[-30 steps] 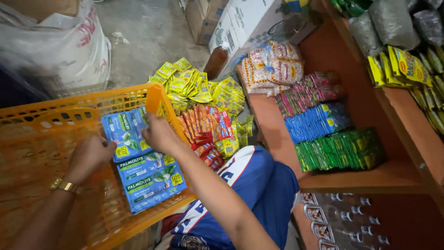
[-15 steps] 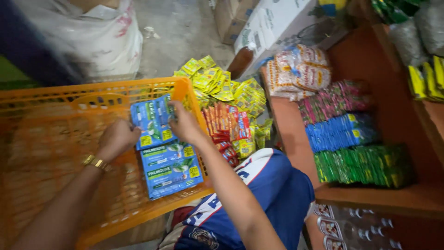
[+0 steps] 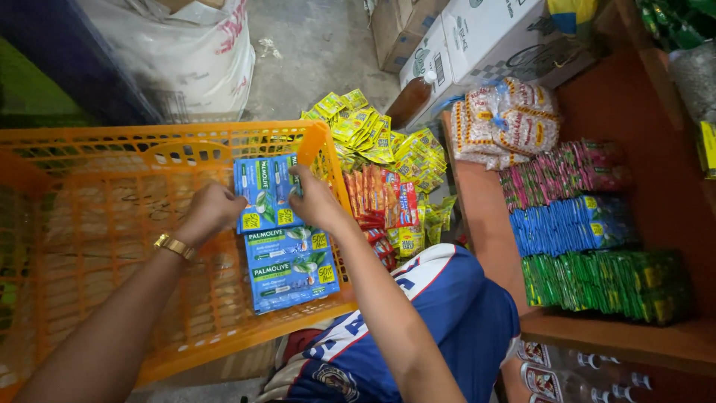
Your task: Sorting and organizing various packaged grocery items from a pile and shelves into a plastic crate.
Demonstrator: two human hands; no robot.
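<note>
Both hands have closed in on the blue sachet strip point(image 3: 268, 195) since a second ago: left hand point(image 3: 211, 211) now clenched on its left edge, right hand point(image 3: 317, 200) pinching the top right corner, where before they sat looser around it. The strip sits up against the right wall inside the orange crate point(image 3: 89, 246), its lower panels draped down toward the crate floor. Yellow sachets point(image 3: 373, 134) and red sachets point(image 3: 380, 201) hang just outside the crate wall, untouched; shelf point(image 3: 492, 246) with pink, blue and green packs is well apart.
</note>
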